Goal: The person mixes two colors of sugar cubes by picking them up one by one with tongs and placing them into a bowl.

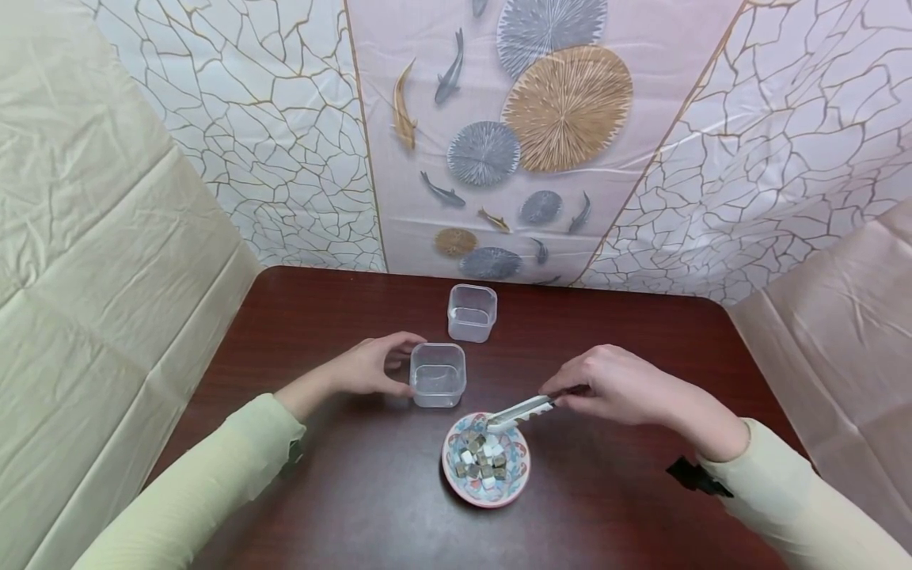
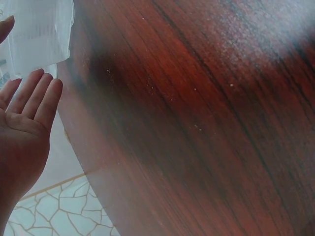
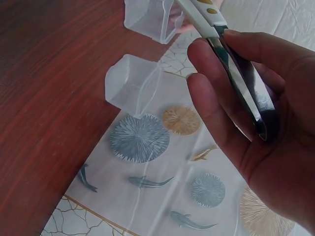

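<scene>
My right hand holds metal tongs with white ends between thumb and fingers. The tongs' white ends reach over the far rim of a patterned bowl in the head view. Several brown and white cubes lie inside the bowl. My left hand is beside a clear square plastic container, its thumb at the near left corner and its fingers toward the far left side. In the left wrist view, those fingers look straight, with tips right at the container's wall.
Behind the nearer container stands a second, smaller clear container, upright. Everything rests on a dark reddish-brown wooden table. Patterned cloth hangs past the table's far edge, and beige cloth hangs along the sides.
</scene>
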Tool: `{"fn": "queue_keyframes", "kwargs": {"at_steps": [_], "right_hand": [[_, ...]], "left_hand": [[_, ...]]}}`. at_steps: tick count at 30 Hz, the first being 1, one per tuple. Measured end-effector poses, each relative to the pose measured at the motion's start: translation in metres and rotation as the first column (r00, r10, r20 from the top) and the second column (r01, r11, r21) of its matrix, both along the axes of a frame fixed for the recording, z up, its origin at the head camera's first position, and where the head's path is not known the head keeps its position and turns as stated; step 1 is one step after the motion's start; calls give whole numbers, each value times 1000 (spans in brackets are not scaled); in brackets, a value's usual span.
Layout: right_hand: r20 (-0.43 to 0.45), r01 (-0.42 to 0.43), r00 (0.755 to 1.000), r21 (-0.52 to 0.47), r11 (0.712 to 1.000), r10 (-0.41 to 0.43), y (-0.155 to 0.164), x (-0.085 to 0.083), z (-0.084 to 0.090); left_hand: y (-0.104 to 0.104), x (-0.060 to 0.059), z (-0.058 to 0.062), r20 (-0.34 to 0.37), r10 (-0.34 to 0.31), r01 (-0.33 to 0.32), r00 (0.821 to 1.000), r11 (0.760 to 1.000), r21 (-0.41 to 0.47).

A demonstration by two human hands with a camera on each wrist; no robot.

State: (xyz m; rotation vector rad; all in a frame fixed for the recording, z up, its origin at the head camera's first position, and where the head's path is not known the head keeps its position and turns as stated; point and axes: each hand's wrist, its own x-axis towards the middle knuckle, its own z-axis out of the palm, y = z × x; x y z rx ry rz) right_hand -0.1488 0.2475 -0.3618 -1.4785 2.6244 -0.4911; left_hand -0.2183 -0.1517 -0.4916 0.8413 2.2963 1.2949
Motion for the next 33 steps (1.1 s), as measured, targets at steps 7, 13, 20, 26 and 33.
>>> {"fn": "queue_keyframes", "kwargs": {"at_steps": [7,13,20,26,33], "right_hand": [[45,-20,999,22,1000,19,2,1,-2],[61,-13,998,19,1000,12,3,2,-2],[77,-7,997,-29,1000,9,8,2,-4],[53,64,997,-102,993,-59,20,6,-7],[-16,183,982,-195,963,-190,34,5,-18]], "left_hand": [[1,0,1,1,2,-2,1000,1000,-6],[2,1,3,-3,1,-1,1000,1000,-6],[2,1,4,-8,-2,2,1000,1000,-7],[-5,4,11,-24,6,-6,1000,1000,-19],[-20,9,22,-153,61,-80,986,990,-118]]}}
